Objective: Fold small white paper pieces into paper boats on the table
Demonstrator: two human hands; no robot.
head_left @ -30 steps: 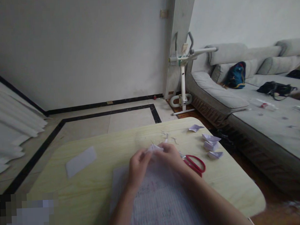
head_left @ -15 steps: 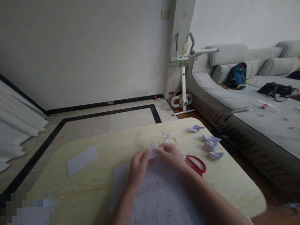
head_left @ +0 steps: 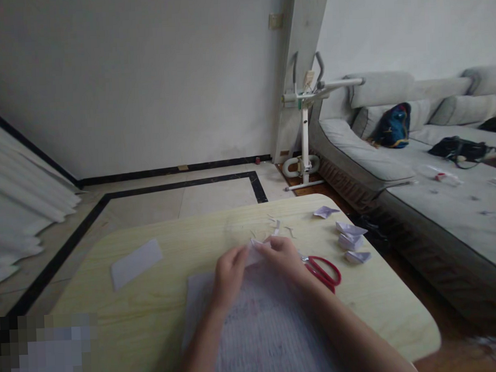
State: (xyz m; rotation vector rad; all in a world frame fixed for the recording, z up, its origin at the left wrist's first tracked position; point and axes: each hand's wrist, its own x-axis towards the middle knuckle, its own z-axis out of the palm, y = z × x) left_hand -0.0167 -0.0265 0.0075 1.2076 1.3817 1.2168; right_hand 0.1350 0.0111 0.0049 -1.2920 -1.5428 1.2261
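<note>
A small folded piece of white paper (head_left: 254,252) is pinched between both hands above the table's middle. My left hand (head_left: 231,269) grips its left side, fingers closed. On the opposite side my right hand (head_left: 282,257) holds it, fingers curled in. Beneath my forearms lies a large lined sheet (head_left: 258,328) covered in writing. Red-handled scissors (head_left: 325,271) rest just right of my right hand, their blades partly hidden by it. Thin paper scraps (head_left: 277,226) are scattered beyond my fingers.
Several folded paper boats (head_left: 351,240) stand along the right side of the pale wooden table (head_left: 155,327). A white paper rectangle (head_left: 136,263) lies at the left. Past the table are a grey sofa (head_left: 430,211) and a white exercise machine (head_left: 305,128).
Both hands stay nearly in place on the folded paper. The view has shifted very slightly; nothing on the table has visibly moved.
</note>
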